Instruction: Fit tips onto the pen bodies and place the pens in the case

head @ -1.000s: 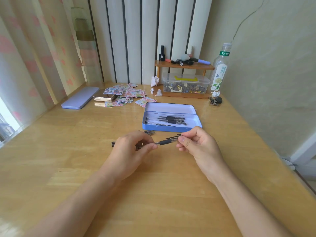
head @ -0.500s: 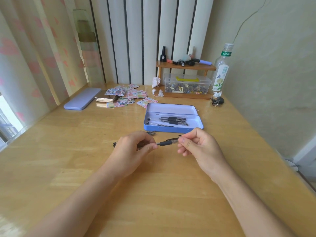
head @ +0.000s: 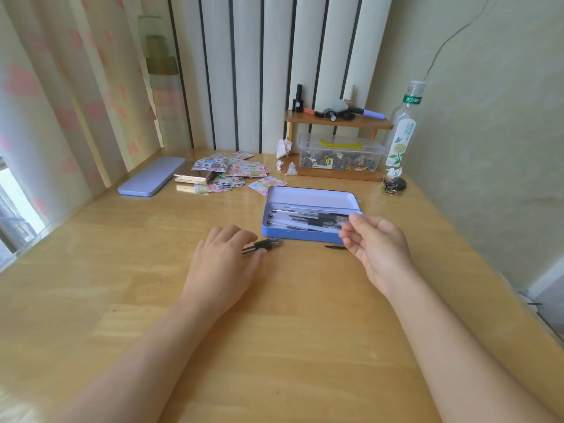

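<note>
The right hand [head: 377,248], a moment ago pinching the pen, is now hanging loose-fingered over the blue case [head: 276,232] where it lies, while the left hand [head: 224,264] is closing on another pen body [head: 264,246] on the table [head: 290,346].

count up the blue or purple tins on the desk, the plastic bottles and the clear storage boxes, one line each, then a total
Tins: 2, the open pen case and the closed tin
Plastic bottles: 1, the bottle
Clear storage boxes: 1, the clear box
Total: 4
</note>
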